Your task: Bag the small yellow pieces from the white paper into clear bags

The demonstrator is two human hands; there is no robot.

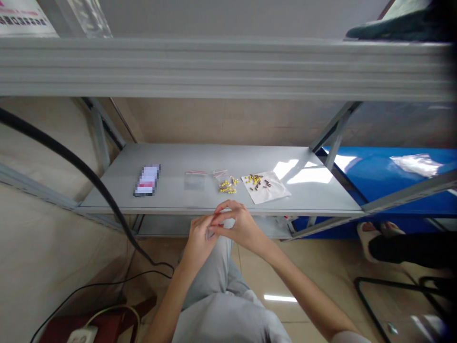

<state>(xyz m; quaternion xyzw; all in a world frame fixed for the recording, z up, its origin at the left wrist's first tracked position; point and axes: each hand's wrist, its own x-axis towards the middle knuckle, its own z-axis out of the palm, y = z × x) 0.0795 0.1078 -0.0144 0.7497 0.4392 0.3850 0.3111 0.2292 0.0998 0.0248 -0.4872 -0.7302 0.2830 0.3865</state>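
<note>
My left hand (200, 234) is closed on a small clear zip bag (209, 234), mostly hidden by the fingers, with a bit of red edge showing. My right hand (238, 223) meets it in front of the shelf edge, thumb and fingertips pinched at the bag's top. What the bag contains cannot be made out. On the shelf beyond lie a flat zip bag (194, 181) with a red strip and a filled zip bag (227, 186) of small yellow pieces. To their right, loose yellow and dark brass-coloured pieces rest on a white sheet (269, 191).
A phone (147, 180) lies at the left of the grey shelf (171, 155). Overhead runs a thick grey beam (228, 69). A black cable (89, 174) hangs at left. Another person's feet (369, 238) and a black metal frame (378, 281) are at right.
</note>
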